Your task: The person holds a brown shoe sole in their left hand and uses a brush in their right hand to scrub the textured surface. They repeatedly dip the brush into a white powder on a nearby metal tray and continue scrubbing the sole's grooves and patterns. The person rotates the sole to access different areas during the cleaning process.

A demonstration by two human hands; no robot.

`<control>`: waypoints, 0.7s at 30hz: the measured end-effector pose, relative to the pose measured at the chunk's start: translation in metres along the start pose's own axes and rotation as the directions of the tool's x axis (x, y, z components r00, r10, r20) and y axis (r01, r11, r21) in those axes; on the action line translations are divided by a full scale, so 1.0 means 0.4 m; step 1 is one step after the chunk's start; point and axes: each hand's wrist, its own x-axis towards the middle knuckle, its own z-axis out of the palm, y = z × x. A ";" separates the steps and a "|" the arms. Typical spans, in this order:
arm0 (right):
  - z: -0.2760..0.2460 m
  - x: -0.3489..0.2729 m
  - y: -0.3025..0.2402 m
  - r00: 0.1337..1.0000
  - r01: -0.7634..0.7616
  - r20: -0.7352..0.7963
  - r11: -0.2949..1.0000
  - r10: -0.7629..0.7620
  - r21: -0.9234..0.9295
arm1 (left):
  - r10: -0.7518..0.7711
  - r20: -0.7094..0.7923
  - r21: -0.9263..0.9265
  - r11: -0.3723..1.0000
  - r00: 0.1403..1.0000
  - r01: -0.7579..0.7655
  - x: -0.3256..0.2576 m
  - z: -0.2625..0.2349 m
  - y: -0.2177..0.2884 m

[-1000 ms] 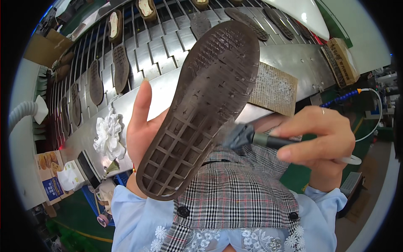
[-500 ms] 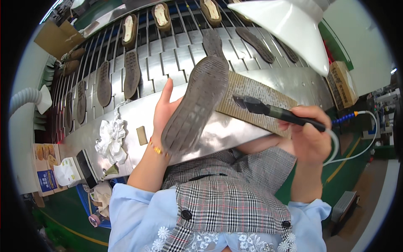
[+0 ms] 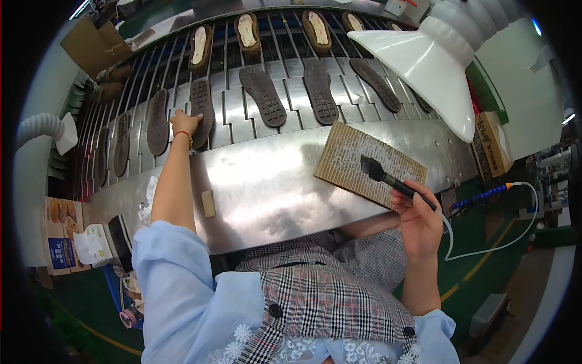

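My left hand (image 3: 185,123) reaches out over the slatted metal conveyor. Its thumb lies on a dark brown shoe sole (image 3: 203,103), with the fingers curled at that sole's left edge. A second sole (image 3: 158,124) lies just left of the hand. In my right hand (image 3: 418,212) is a black-handled brush (image 3: 397,184) with a pale hose running from its rear end. The brush head hovers over or touches a ridged tan board (image 3: 345,145); I cannot tell which. To the right of my left hand, a sole (image 3: 262,97) rests on the conveyor near another sole (image 3: 320,91).
Uppers with pale insoles (image 3: 247,30) stand along the conveyor's far side. A white hood (image 3: 424,67) overhangs the right. On the steel ledge (image 3: 260,194) lies a small tan block (image 3: 208,204); crumpled white cloth (image 3: 147,197) is partly behind my left forearm. A carton (image 3: 491,142) stands right.
The sole that was by my left hand has left it, and a sole now lies mid-conveyor. My left hand has moved forward and left to another sole. The brush has shifted slightly lower.
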 end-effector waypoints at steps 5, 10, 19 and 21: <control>0.012 0.023 0.016 0.989 -0.146 0.010 0.971 0.147 0.191 | 0.156 0.497 -0.720 0.623 0.854 0.305 0.060 -0.005 -0.018; 0.020 0.003 0.002 0.991 -0.126 0.085 0.961 0.108 0.248 | 0.465 0.416 -0.840 -0.133 0.782 0.526 -0.223 -0.228 0.126; 0.129 0.018 0.026 0.922 -0.375 0.233 0.859 0.308 0.348 | 0.844 0.148 -0.468 -0.399 0.515 0.788 -0.665 -0.252 0.250; 0.190 0.005 0.008 0.960 -0.244 0.173 0.963 0.222 0.116 | 0.809 0.265 -0.370 -0.418 0.525 0.830 -0.743 -0.264 0.258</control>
